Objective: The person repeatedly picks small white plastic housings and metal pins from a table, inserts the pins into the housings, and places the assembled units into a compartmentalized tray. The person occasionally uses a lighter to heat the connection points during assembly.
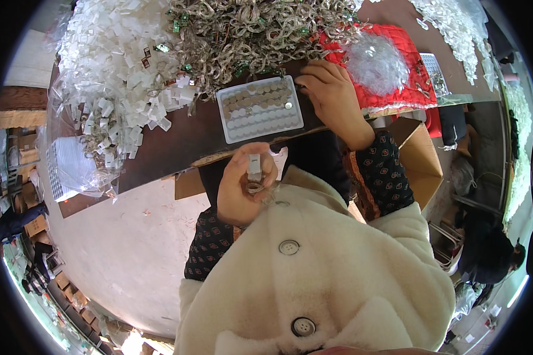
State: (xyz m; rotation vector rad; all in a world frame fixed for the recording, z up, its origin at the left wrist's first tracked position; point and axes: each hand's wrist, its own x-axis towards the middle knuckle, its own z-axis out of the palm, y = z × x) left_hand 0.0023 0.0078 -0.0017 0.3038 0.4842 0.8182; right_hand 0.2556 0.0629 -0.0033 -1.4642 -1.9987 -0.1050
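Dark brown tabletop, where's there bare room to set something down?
One bare patch: the tabletop between the white rectangular plastic tray and the left heap of small white plastic pieces. Another lies between the red quilted cloth and the upper-right translucent white pile. Crowded: the far middle, under tangled silvery wire coils.

I count two hands of mine, with one white case (254, 167) in the fingers (270, 170) of the left hand (234, 192), and one white tray (267, 132) just beside my right hand (339, 102), its many small round cells (254, 97) too tiny for me to number surely. On my one counter (172, 142) I see two heaps of white pieces (115, 53), one big tangle of coiled wires (237, 35), one red cloth (404, 42) and one clump of clear plastic (378, 64) on it.
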